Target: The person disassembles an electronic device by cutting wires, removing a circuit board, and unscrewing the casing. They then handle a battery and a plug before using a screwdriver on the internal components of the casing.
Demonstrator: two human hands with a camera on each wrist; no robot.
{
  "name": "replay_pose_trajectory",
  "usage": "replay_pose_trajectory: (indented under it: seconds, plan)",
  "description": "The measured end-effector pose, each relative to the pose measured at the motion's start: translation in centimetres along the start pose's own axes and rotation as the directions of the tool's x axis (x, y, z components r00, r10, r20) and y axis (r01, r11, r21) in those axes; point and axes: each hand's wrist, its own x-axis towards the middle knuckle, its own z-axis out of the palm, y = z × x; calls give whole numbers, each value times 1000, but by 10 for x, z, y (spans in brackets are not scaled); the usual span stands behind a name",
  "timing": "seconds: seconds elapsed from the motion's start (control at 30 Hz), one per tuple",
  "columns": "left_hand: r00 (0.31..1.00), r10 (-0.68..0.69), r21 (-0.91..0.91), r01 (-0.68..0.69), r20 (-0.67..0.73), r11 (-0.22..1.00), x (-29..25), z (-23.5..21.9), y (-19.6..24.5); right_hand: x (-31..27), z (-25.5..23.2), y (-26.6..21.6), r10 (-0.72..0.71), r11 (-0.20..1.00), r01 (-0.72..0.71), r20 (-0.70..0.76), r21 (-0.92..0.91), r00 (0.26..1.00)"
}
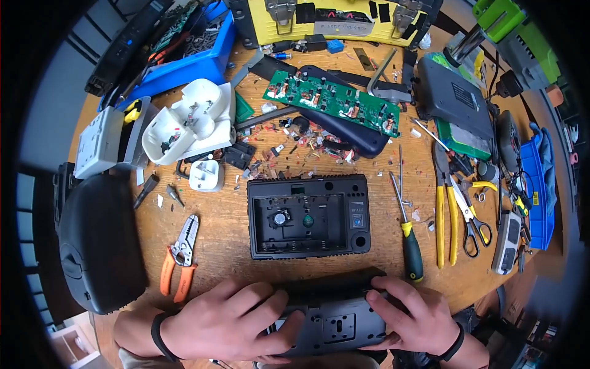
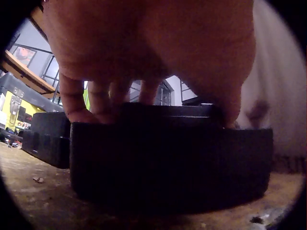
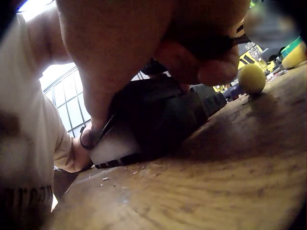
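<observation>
A black plastic housing (image 1: 332, 326) with molded recesses and screw holes lies at the near edge of the table, between both hands. My left hand (image 1: 236, 317) grips its left end, fingers over the far side and thumb on the near side. In the left wrist view the fingers (image 2: 100, 103) span the top of this dark box. At the right end my right hand (image 1: 424, 313) holds the housing, thumb low at the near edge and fingers at the far corner. Just beyond lies a second black housing (image 1: 258, 237), open side up, with small round parts inside.
Orange-handled wire strippers (image 1: 181, 258) and a black case (image 1: 101, 246) lie to the left. A screwdriver (image 1: 412, 252), yellow-handled pliers (image 1: 445, 209) and scissors (image 1: 470, 221) lie to the right. Farther back are a green circuit board (image 1: 332, 101), scattered plastic bits and a yellow toolbox (image 1: 264, 21).
</observation>
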Motion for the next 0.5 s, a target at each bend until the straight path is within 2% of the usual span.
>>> replay_pose_trajectory:
  seconds: [0.07, 0.13, 0.17, 0.27, 0.33, 0.4, 0.5]
  plan:
    - [1000, -17, 4, 17, -3, 1000, 0, -4, -2, 1, 0, -1, 0, 1000, 0, -8, -10, 1000]
    - [996, 6, -119, 5, 94, 993, 4, -15, -9, 1, -1, -5, -4, 1000, 4, -10, -12, 1000]
    - [993, -30, -191, 52, 118, 980, 3, -21, -10, 3, -4, -6, 17, 1000, -17, 4, -24, 1000]
    - [994, 10, -142, 6, 109, 990, -2, -23, -16, 5, -7, -12, 31, 998, -30, 13, -54, 999]
    - [993, 30, -124, -16, 112, 992, -4, -26, -18, 3, -7, -18, 89, 992, -87, 21, -90, 996]
    - [998, 22, -128, -14, 65, 992, -5, -24, -17, 1, -5, -21, 83, 991, -81, 11, -106, 997]
    - [999, 41, -128, -38, 15, 991, -10, -18, -20, -2, -5, -31, 151, 978, -146, 21, -150, 988]
